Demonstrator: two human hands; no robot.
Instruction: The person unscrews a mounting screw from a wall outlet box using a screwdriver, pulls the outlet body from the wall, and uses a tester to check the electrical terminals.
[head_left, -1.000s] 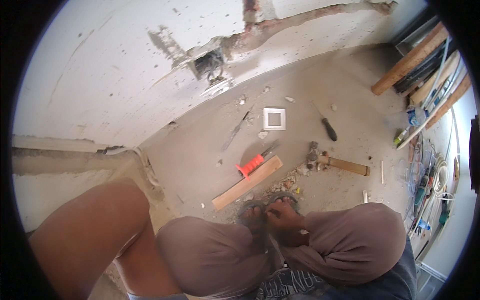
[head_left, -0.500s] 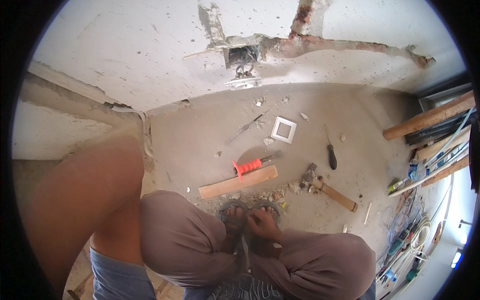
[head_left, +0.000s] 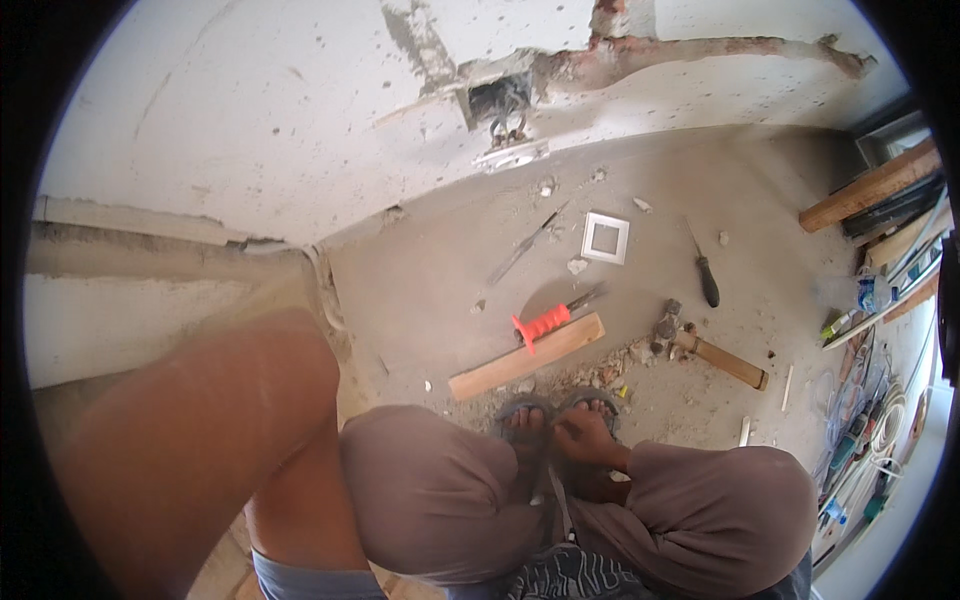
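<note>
My left arm [head_left: 230, 420] is bent sharply, its elbow raised at the left; the hand is outside the picture. My right hand [head_left: 588, 440] hangs low between my knees, just over my sandalled right foot. Its fingers are curled together, and what they hold, if anything, is hidden. Ahead of my feet, a chisel with a red guarded grip [head_left: 543, 326] rests across a wooden block [head_left: 525, 358]. A hammer with a wooden handle [head_left: 725, 360] lies to the right. Farther off are a white square frame [head_left: 605, 257], a black-handled screwdriver [head_left: 708, 282] and a thin pointed tool [head_left: 528, 242].
A white socket fitting [head_left: 512, 155] hangs by wires from a wall box [head_left: 497, 103], below a chased groove [head_left: 690, 52]. Rubble [head_left: 610, 372] is scattered before my feet. On the right are timber [head_left: 870, 185], a plastic bottle [head_left: 875, 293] and coiled cable [head_left: 888, 425].
The view has shifted, so the floor, tools and my legs appear farther right, the tools slightly higher. My right hand stays by my foot, and my left arm stays bent.
</note>
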